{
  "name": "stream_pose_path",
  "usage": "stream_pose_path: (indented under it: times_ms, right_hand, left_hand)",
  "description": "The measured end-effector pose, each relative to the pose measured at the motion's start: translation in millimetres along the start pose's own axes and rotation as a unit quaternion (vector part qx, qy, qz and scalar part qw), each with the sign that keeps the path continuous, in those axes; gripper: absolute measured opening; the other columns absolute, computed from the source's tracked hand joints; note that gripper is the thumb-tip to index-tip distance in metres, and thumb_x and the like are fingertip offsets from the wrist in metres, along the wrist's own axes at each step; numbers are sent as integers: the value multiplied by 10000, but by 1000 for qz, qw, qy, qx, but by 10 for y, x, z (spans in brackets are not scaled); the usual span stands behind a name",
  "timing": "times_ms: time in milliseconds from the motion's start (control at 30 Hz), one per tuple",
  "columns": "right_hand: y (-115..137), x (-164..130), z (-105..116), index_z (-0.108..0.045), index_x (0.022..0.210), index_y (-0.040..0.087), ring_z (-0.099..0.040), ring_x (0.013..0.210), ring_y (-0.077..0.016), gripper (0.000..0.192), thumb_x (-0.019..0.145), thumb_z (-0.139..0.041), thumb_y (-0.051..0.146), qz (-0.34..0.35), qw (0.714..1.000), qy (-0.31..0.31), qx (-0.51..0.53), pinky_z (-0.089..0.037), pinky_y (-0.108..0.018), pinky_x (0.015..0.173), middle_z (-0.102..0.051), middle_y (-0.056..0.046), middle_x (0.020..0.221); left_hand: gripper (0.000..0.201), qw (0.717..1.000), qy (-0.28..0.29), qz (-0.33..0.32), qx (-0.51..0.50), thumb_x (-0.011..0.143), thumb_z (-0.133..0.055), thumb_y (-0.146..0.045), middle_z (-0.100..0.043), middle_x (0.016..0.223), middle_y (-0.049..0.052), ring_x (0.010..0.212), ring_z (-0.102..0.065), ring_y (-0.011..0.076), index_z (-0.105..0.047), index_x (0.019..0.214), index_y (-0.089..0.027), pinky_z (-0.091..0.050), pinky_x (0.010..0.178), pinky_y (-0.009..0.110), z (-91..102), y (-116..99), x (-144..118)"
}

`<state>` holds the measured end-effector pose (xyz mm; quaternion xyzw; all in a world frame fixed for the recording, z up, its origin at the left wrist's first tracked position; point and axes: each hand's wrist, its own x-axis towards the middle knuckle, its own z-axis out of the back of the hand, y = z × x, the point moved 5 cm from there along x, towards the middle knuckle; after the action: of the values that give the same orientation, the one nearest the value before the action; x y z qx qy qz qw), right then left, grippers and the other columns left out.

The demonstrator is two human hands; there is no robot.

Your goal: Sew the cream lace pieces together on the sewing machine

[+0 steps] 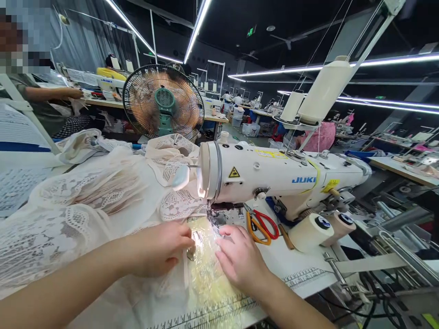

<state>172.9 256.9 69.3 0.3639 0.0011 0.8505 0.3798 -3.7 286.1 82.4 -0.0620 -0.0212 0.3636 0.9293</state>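
Observation:
My left hand [163,249] lies left of the sewing machine's needle area, its fingers curled down onto cream fabric [137,292]. A lace piece [181,204] runs up to the presser foot [213,214]. Beside the left fingertips sits a small metal piece [190,252], partly covered. Between the hands, a yellowish strip under shiny clear film [207,274] covers the machine bed. On its right edge my right hand [240,258] rests with fingers apart, close to the foot. The white JUKI sewing machine [260,173] stands just beyond both hands.
Red-and-orange-handled scissors [262,226] and thread cones [312,233] lie right of my right hand. Lace pieces [89,187] are heaped at left. A printed ruler [202,315] crosses the front. Behind stand a large fan [164,98] and a co-worker's arm [51,93].

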Motion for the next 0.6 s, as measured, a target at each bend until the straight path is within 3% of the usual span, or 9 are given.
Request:
stream_pose_path:
  times_ms: [67,133,200,267,300,333,433,500,600]
  right_hand:
    - [32,-116,32,-658,846,192,-610,858,-236,172,846,-487,207,-41,996,-19,75,-544,-367,714,-638,-94,937]
    - [66,-274,6,-620,1068,218,-625,922,-234,235,874,-487,229,-101,985,-30,135,-555,-361,746,-642,-97,1017]
    - [133,-432,-81,-371,1399,240,-619,1032,-231,514,900,-494,246,-153,970,-23,188,-560,-347,781,-608,-122,1197]
    - [281,-522,-204,-69,1517,247,-595,1118,-227,765,898,-519,262,-145,959,6,242,-559,-328,798,-522,-145,1352]
    - [375,-531,-262,-48,1524,243,-586,1139,-232,808,884,-541,274,-119,957,22,264,-554,-330,815,-502,-147,1378]
    - [462,-519,-305,-149,1517,235,-597,1122,-239,773,864,-561,287,-93,955,28,280,-549,-336,822,-534,-143,1349]
    - [564,-398,-361,-644,1149,203,-674,836,-219,352,811,-587,281,-88,952,13,292,-547,-312,721,-712,-81,953]
    - [486,-304,-325,-695,808,201,-640,633,-185,118,773,-592,248,-144,952,-17,269,-510,-274,584,-686,-30,697]
    - [296,-213,-214,-626,611,199,-586,536,-168,112,721,-609,207,-203,959,-31,194,-428,-257,484,-638,-6,584]
  left_hand:
    - [132,999,28,14,-21,663,-544,-66,-611,707,21,690,-567,197,-564,620,-190,-430,622,283,15,-36,-11]
    - [191,993,9,32,-111,753,-497,-148,-551,631,17,629,-515,182,-471,568,-190,-408,598,291,77,-28,30]
    - [250,977,-19,47,-209,839,-440,-279,-491,600,-6,578,-463,152,-444,603,-198,-392,554,266,145,6,95]
    - [288,957,-38,67,-281,872,-402,-382,-413,577,-34,532,-409,124,-443,651,-201,-366,502,239,182,45,162]
    - [301,950,-44,81,-299,877,-386,-409,-377,572,-43,513,-385,115,-443,666,-201,-350,479,230,183,62,194]
    - [306,944,-55,100,-310,876,-374,-423,-352,571,-48,500,-368,110,-444,678,-201,-338,461,226,175,82,221]
    - [313,947,-86,154,-269,874,-330,-430,-361,574,-40,501,-399,123,-445,691,-205,-363,459,233,113,122,277]
    - [300,956,-99,173,-215,878,-326,-393,-450,601,-12,571,-490,153,-448,679,-205,-426,535,258,56,134,288]
    - [234,965,-105,199,-136,879,-343,-282,-617,769,49,736,-597,218,-539,788,-193,-467,658,317,-23,150,261]
